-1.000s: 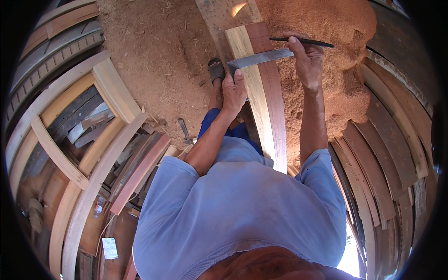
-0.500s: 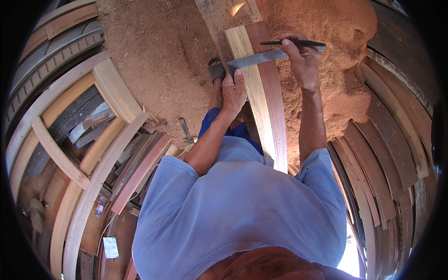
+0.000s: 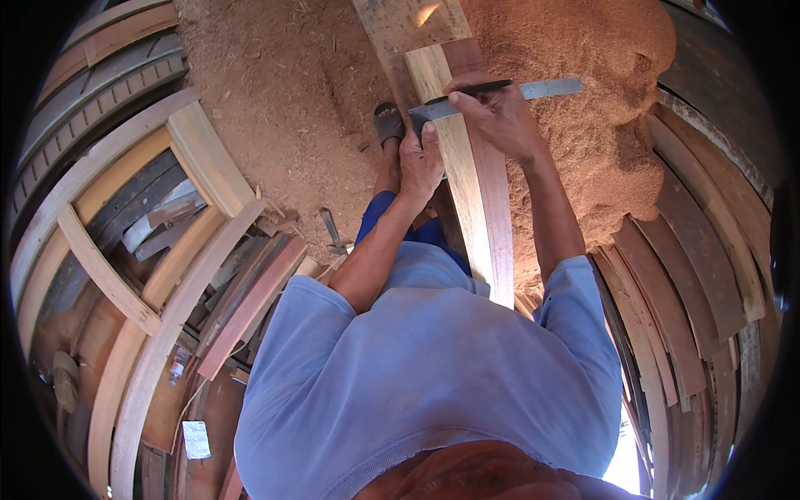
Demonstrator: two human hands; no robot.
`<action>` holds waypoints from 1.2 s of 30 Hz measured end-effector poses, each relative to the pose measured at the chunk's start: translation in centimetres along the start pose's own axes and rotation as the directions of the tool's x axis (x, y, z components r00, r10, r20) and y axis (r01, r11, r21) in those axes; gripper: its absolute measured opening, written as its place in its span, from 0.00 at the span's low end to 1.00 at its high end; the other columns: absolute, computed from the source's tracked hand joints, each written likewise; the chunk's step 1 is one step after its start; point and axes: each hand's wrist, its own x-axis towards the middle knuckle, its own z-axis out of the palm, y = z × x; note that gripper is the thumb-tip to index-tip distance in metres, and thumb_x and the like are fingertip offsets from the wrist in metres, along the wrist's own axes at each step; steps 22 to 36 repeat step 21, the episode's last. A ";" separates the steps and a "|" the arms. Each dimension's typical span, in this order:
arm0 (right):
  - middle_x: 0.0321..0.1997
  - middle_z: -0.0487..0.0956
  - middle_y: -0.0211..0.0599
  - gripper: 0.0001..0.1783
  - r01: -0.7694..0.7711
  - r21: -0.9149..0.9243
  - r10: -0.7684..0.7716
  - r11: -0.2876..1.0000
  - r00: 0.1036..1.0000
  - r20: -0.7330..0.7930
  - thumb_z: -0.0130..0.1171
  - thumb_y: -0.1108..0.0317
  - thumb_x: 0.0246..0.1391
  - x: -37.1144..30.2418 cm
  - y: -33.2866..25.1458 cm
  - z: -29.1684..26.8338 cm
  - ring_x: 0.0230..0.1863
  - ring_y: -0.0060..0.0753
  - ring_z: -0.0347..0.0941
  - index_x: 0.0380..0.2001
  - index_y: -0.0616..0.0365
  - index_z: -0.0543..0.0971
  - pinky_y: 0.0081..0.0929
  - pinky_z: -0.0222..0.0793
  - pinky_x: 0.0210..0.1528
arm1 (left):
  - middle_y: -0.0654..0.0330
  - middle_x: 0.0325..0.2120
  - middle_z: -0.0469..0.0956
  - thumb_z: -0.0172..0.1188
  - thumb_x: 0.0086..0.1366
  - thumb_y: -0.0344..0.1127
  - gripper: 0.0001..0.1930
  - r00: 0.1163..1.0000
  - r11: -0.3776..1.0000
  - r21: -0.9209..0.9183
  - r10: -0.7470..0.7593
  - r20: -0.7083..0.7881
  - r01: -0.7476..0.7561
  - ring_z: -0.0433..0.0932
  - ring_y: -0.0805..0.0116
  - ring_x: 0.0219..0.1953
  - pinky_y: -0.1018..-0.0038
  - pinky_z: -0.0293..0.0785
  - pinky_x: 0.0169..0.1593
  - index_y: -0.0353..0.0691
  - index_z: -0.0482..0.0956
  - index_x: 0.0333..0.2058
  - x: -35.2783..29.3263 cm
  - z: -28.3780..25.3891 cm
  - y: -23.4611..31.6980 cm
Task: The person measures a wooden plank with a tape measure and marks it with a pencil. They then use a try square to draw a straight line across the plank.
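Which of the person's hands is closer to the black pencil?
The right hand. It holds the black pencil against the metal ruler. The left hand sits lower left, pressing the ruler's end on the pale plank.

Small white paper label (image 3: 197,439), roughly rectangular, lower left, lying among stacked curved wooden strips (image 3: 158,350), slightly tilted, dark print too small to tell. Above it, small bottle-like package (image 3: 177,364), pale with dark band, wedged between strips, blurred, kind unclear. No signs, no screens in view.
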 end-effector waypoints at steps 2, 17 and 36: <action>0.38 0.84 0.40 0.12 -0.025 -0.054 0.021 0.998 0.998 -0.064 0.65 0.65 0.61 -0.7 -1.1 -1.4 0.39 0.29 0.81 0.42 0.63 0.83 0.28 0.77 0.44 | 0.54 0.39 0.83 0.47 0.79 0.47 0.21 0.999 0.999 0.025 0.033 -0.014 -0.032 0.80 0.68 0.42 0.70 0.76 0.47 0.32 0.76 0.50 0.1 0.0 -0.4; 0.36 0.82 0.28 0.08 0.002 -0.022 -0.003 1.000 0.999 -0.052 0.64 0.68 0.63 -0.6 -1.1 -1.5 0.38 0.19 0.75 0.41 0.60 0.85 0.25 0.71 0.40 | 0.58 0.46 0.80 0.45 0.80 0.48 0.22 0.998 0.999 0.018 -0.029 0.047 0.028 0.75 0.73 0.48 0.72 0.72 0.53 0.34 0.72 0.56 -0.1 -0.2 0.1; 0.41 0.84 0.34 0.10 0.182 0.036 -0.184 0.983 0.981 0.069 0.65 0.64 0.64 0.4 1.3 0.8 0.40 0.20 0.76 0.45 0.52 0.87 0.25 0.74 0.45 | 0.58 0.49 0.79 0.48 0.79 0.50 0.23 0.995 0.995 -0.080 -0.047 0.088 0.054 0.75 0.73 0.49 0.72 0.72 0.55 0.36 0.71 0.58 0.1 -0.4 -1.1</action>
